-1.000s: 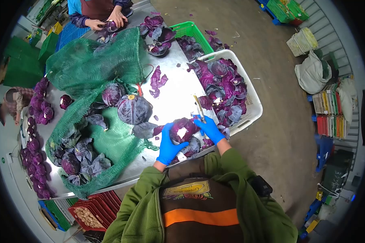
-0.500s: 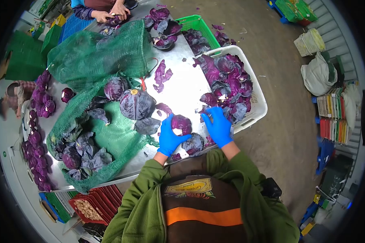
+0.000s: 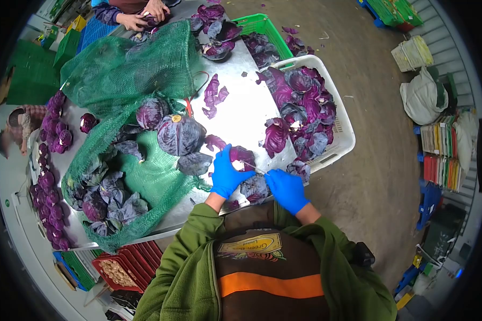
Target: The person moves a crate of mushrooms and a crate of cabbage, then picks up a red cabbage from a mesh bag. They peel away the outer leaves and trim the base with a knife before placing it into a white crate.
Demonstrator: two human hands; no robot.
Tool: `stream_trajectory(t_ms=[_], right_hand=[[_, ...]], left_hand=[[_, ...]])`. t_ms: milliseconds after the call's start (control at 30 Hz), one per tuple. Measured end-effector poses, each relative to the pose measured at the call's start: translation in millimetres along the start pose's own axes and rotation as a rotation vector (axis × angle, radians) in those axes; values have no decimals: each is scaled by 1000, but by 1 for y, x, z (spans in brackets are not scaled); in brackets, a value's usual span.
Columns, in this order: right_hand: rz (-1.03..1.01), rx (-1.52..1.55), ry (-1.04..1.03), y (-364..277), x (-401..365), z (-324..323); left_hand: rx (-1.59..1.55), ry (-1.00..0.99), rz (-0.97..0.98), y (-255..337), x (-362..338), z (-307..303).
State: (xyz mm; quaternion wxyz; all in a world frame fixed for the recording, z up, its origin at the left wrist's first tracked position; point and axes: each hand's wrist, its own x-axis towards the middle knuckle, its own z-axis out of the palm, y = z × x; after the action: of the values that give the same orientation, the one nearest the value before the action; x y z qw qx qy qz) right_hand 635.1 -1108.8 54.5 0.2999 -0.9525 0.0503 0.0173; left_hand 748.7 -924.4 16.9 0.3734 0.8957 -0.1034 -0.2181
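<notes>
My left hand (image 3: pixel 227 174), in a blue glove, is wrapped round the left side of a red cabbage (image 3: pixel 243 157) on the metal table. My right hand (image 3: pixel 286 191), gloved too, is closed on a small knife (image 3: pixel 258 170). Its thin blade points left to the pale stem end of that cabbage; whether it cuts in is too small to tell. Just below lies a dull outer cabbage leaf (image 3: pixel 255 188). Loose purple leaves (image 3: pixel 276 136) lie above my right hand. A large whole cabbage (image 3: pixel 181 135) sits to the left on green netting.
A white crate (image 3: pixel 341 140) full of leaves stands at the table's right edge, with a green crate (image 3: pixel 276 33) behind. Green net bags (image 3: pixel 131 72) hold more cabbages. Trimmed cabbages (image 3: pixel 47 182) line the far left edge. A co-worker's hands (image 3: pixel 144 16) handle a cabbage at the top.
My right hand has moved down and left, from spread fingers near the crate to a closed grip on the knife. A purple leaf piece now lies by the crate. My left hand stays on the cabbage.
</notes>
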Motion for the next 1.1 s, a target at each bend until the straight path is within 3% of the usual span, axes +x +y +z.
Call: stream_trajectory(t_ms=[100, 167, 200, 233, 300, 333, 400, 567, 633, 767, 833, 900, 967, 1033, 1100], right_hand=[[58, -97, 72, 29, 11, 6], [348, -31, 24, 40, 25, 0], [376, 271, 29, 33, 30, 3], [382, 271, 32, 19, 36, 15], [103, 406, 338, -3, 53, 37], [99, 408, 340, -2, 57, 36], [80, 350, 46, -3, 65, 37], [246, 354, 71, 18, 66, 49], [462, 758, 54, 32, 66, 69], [239, 560, 109, 17, 61, 69], [478, 652, 223, 50, 67, 79], [499, 322, 147, 91, 71, 73], [443, 252, 219, 111, 79, 62], [590, 119, 298, 107, 90, 27], [508, -60, 445, 131, 88, 17]], left_hand=[[34, 10, 39, 3, -3, 2], [40, 12, 27, 5, -6, 1], [43, 9, 30, 5, -7, 0], [44, 7, 37, 6, -8, 0], [42, 11, 50, 6, -7, 4], [49, 28, 86, 3, -9, 6], [54, 66, 111, 1, -14, 5], [89, 29, 166, 4, -25, -5], [273, 36, 116, 7, -29, -13], [145, -16, -171, 4, -20, -5], [167, -25, -126, -9, -17, -10], [-267, -130, 117, -37, -16, -16], [-360, -203, 27, -34, -25, -24], [-978, -341, -211, -33, -36, -25], [-1135, -367, -272, -35, -44, -26]])
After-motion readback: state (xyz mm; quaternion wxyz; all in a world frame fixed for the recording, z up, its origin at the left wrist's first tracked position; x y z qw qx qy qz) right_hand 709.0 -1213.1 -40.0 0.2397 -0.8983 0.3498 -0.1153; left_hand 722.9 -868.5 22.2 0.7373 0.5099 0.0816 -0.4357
